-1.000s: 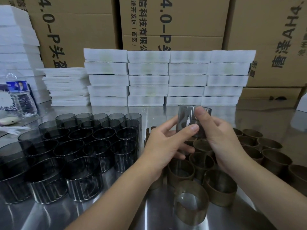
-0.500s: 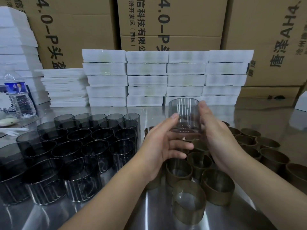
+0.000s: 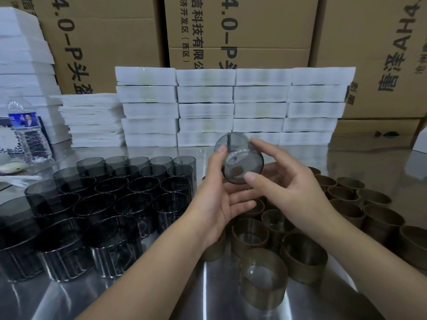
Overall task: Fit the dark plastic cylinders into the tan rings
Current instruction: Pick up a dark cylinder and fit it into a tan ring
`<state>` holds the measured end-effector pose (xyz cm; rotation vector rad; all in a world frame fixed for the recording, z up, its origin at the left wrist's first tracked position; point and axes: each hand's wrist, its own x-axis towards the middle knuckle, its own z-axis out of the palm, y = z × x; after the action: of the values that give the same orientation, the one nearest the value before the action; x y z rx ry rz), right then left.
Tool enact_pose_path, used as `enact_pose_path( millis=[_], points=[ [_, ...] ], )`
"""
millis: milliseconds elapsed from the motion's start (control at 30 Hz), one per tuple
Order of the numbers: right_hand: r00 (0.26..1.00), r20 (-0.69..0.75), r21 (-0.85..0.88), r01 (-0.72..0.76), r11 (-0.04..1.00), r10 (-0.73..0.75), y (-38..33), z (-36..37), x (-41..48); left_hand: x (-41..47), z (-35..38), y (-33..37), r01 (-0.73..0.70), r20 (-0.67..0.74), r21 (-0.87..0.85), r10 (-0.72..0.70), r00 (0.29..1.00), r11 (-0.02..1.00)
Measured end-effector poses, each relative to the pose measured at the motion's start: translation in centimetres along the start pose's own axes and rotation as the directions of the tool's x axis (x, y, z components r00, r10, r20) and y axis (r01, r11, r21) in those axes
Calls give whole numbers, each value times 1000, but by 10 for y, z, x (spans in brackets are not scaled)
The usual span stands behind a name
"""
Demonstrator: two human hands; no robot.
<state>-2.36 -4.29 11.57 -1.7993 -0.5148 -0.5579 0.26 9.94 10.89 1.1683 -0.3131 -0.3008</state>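
Note:
A smoky dark plastic cylinder (image 3: 240, 158) is held up over the table, tilted so its open end faces me. My left hand (image 3: 217, 199) pinches its left rim with the thumb, palm up beneath it. My right hand (image 3: 291, 188) pinches its lower right rim between thumb and fingers. Several more dark cylinders (image 3: 97, 204) stand packed together at the left. Several tan rings (image 3: 305, 257) stand on the metal table (image 3: 208, 296) at the right and under my hands.
Stacks of white foam trays (image 3: 233, 107) line the back of the table, with cardboard boxes (image 3: 238, 31) behind. A water bottle (image 3: 27, 135) stands at the far left.
The held cylinder has turned from upright to tilted with its opening toward me. My right hand shifted from its side to its lower rim.

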Motion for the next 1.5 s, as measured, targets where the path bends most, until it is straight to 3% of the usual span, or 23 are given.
enact_pose_path(
  millis=[433, 600, 700, 767, 967, 1500],
  points=[
    [993, -32, -91, 111, 990, -115, 2, 4, -3, 0, 4, -1, 110, 121, 84, -120, 985, 990],
    [994, -41, -80, 96, 992, -100, 3, 6, -3, 0, 7, -3, -45, 21, 61, 44, 999, 997],
    [995, -41, -121, 86, 989, -92, 3, 8, -4, 1, 5, -1, -187, -119, 126, 202, 972, 974],
    [995, -40, -143, 83, 986, -89, 3, 9, -5, 2, 4, 0, -229, -140, 150, 250, 958, 962],
    [988, -38, -145, 139, 980, -146, 3, 7, -4, -2, 3, -3, -179, -64, 180, 193, 979, 967],
    [985, -151, -8, 82, 997, -83, 1, 3, 0, -3, 4, -6, -144, 67, 207, 133, 989, 968]
  ],
)
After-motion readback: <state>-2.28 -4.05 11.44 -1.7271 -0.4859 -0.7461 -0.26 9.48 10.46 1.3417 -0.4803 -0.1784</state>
